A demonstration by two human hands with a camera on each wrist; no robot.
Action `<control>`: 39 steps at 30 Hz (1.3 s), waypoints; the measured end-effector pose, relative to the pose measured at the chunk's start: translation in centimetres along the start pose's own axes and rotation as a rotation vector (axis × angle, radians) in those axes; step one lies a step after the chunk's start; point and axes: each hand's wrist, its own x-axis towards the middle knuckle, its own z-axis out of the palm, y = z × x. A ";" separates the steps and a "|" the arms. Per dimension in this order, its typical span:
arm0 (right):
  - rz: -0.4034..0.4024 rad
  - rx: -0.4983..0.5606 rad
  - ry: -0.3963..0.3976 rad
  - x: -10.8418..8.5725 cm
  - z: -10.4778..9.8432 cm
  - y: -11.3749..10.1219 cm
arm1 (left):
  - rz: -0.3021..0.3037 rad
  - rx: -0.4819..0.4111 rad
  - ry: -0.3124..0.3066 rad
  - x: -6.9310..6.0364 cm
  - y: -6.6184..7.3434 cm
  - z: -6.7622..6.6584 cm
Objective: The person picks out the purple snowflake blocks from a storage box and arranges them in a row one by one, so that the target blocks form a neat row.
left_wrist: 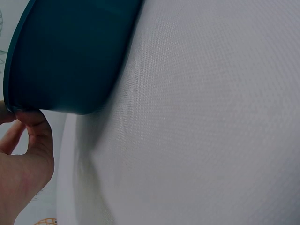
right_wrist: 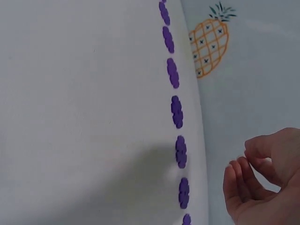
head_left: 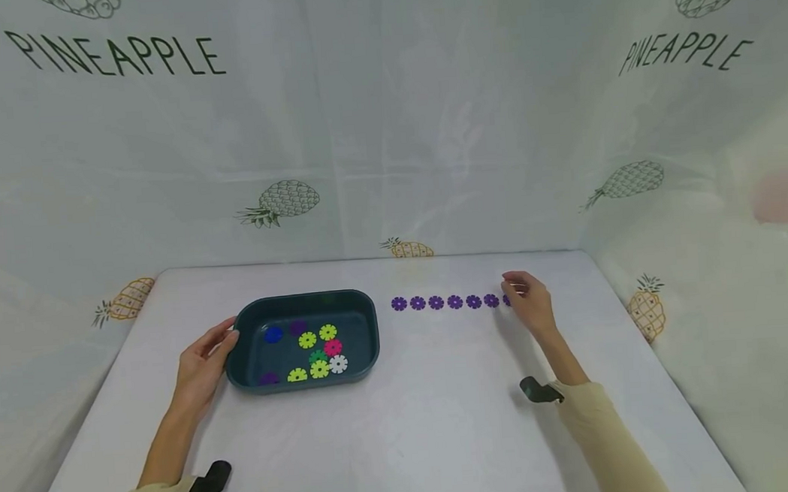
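Note:
My left hand [head_left: 197,367] pinches the left rim of a dark teal tray [head_left: 240,379], thumb against the outside in the left wrist view. Inside the tray lie several notched flower-shaped discs: yellow discs [head_left: 319,369], a white disc [head_left: 338,364], a pink disc [head_left: 332,347], a green disc [head_left: 317,357], a blue disc [head_left: 274,334] and purple ones [head_left: 298,327]. To the tray's right runs a straight row of several purple discs [head_left: 455,302]. My right hand [head_left: 531,305] hovers above the row's right end, partly covering the last disc. Its fingers are loosely bent, with nothing visible between them.
A white table [head_left: 439,424] bears the tray and the row. Behind it hangs a pale curtain [head_left: 445,198] printed with pineapples, which also stands along both sides. Dark wrist mounts [head_left: 540,390] stick out from both sleeves.

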 end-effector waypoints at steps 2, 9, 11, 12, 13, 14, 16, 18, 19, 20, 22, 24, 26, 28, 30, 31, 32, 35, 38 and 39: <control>-0.025 0.012 -0.019 0.1 0.4 -0.7 | -0.003 -0.006 0.002 0.0 0.0 0.0; -0.120 0.034 -0.081 -0.1 1.9 -3.2 | -0.011 0.022 0.002 0.1 -0.1 -0.1; -0.145 0.040 -0.100 -0.2 2.5 -4.0 | -0.014 0.023 0.004 0.1 -0.1 -0.1; -0.154 0.044 -0.109 -0.3 2.7 -4.5 | -0.016 0.018 0.006 0.2 -0.1 -0.1; -0.165 0.051 -0.118 -0.3 3.0 -4.9 | -0.016 0.016 0.007 0.2 0.0 -0.1; -0.180 0.057 -0.127 -0.4 3.3 -5.2 | -0.014 0.018 0.009 0.2 0.0 -0.1; -0.203 0.069 -0.145 -0.5 3.8 -6.0 | -0.009 0.017 0.009 0.2 -0.1 -0.1; -0.223 0.081 -0.160 -0.5 4.4 -6.6 | -0.004 0.010 0.009 0.1 -0.1 -0.1; -0.231 0.085 -0.168 -0.6 4.7 -7.0 | -0.001 0.007 0.009 0.1 -0.1 -0.1; -0.238 0.092 -0.176 -0.6 4.9 -7.3 | 0.001 0.001 0.009 0.1 -0.1 -0.1; -0.258 0.098 -0.194 -0.7 5.5 -8.0 | 0.003 -0.003 0.008 0.0 -0.1 -0.1; -0.275 0.109 -0.214 -0.8 6.0 -8.7 | 0.005 -0.008 0.006 0.0 -0.1 -0.1; -0.286 0.119 -0.233 -0.8 6.5 -9.3 | 0.005 -0.014 0.003 0.0 0.0 -0.1; -0.292 0.132 -0.249 -0.9 7.1 -9.9 | 0.005 -0.012 0.002 -0.1 0.0 -0.1; -0.297 0.145 -0.262 -1.0 7.7 -10.5 | 0.003 -0.016 0.002 -0.1 0.1 -0.1; -0.302 0.149 -0.269 -1.1 8.0 -10.7 | 0.003 -0.011 0.004 -0.1 0.1 -0.1; -0.305 0.154 -0.275 -1.2 8.3 -11.0 | 0.002 -0.007 0.005 -0.1 0.1 -0.1; -0.325 0.163 -0.292 -1.4 9.4 -11.8 | -0.003 0.001 0.013 -0.1 0.1 0.0; -0.349 0.168 -0.307 -1.6 10.4 -12.4 | -0.007 0.009 0.020 -0.1 0.1 0.1; -0.357 0.170 -0.310 -1.7 10.8 -12.7 | -0.007 0.009 0.020 0.0 0.1 0.1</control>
